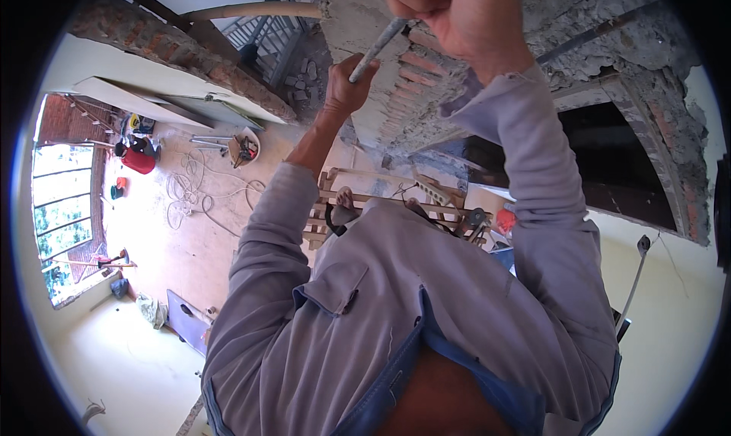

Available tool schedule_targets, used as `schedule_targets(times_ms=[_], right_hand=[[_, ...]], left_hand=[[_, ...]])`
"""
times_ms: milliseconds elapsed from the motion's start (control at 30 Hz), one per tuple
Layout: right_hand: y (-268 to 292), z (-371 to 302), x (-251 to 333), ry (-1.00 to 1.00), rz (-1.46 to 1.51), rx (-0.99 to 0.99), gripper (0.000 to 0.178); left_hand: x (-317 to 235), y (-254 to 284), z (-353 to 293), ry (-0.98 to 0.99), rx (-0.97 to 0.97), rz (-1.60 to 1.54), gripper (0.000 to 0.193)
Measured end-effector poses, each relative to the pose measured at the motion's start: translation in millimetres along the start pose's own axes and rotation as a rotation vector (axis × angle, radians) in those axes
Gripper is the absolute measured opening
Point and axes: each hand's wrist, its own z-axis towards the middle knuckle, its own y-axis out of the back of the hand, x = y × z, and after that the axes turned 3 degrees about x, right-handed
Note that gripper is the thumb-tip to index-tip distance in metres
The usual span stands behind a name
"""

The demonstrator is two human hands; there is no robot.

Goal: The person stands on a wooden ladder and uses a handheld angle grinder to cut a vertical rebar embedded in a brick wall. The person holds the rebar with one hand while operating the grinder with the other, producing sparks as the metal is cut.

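Both my arms are raised in front of me, in grey-purple sleeves. My left hand (350, 84) is closed round the lower part of a grey rod (378, 49). Higher up and to the right, my right hand (468, 17) is wrapped round the same rod, near the top edge of the view. The rod slants between the two hands, and its far end is out of sight. Behind them is a rough wall (422, 74) with broken plaster and bare red bricks. Whether the rod touches the wall I cannot tell.
Below me is a slatted wooden platform (327, 196), with my feet at it. Further down, a coiled hose or cable (190, 188) and a bucket of tools (245, 146) lie on the floor. A person in red (141, 153) crouches at the far left, near a barred window (65, 207).
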Motion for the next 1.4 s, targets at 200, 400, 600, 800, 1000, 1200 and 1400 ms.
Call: schedule_targets(times_ms=[200,400,600,800,1000,1200,1400], right_hand=[[-39,17,1,0.072,0.162,-0.121,0.046],[-59,10,4,0.179,0.178,-0.115,0.049],[-41,-16,20,0.17,0.159,0.032,0.049],[-14,-56,32,0.098,0.142,0.072,0.048],[-1,-58,32,0.023,0.14,0.108,0.047],[3,-31,23,-0.033,0.125,0.104,0.046],[13,-28,21,-0.066,0.144,0.09,0.046]], left_hand=[[1,49,-7,0.001,0.164,-0.096,0.048],[-8,57,-39,-0.031,0.121,-0.133,0.026],[-25,6,-53,0.007,0.071,-0.117,0.02],[-37,-61,-70,-0.008,0.04,-0.204,0.022],[-36,-47,-66,-0.014,-0.081,-0.085,0.021],[-16,-6,-32,-0.08,-0.075,-0.02,0.02],[-11,0,-28,-0.023,-0.037,0.014,0.019]])
